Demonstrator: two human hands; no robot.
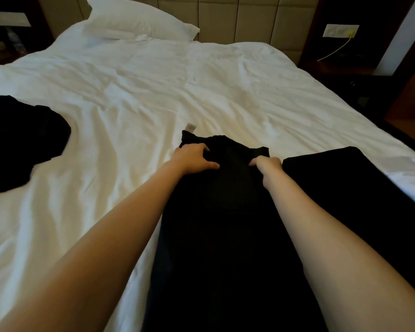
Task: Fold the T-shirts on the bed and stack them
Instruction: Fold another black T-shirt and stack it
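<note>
Bed (153, 92), white sheet, creased. Pillow (134, 20) at the far left, against a padded headboard (249, 20).

Black shirt (225, 236) lies lengthwise in the near middle of the bed, running from the bottom edge of view out to both hands. A small white tag (191, 127) sticks out at its far left corner.

Left hand (194, 156): grip closed on the shirt's far left edge, fingers curled into the cloth, thumb spread across it.

Right hand (267, 164): grip tight, fingers bunched and pinching the far right edge.

Both forearms are bare and stretched forward along the shirt's sides.

Folded shirt (345, 176), black, lies flat just right of the held one, near the bed's right edge.

Heap (17, 140) of dark cloth, unfolded, on the left side of the bed, well apart from the hands.

Wall socket (340, 31) with a pale cable (336, 50) right of the headboard.
</note>
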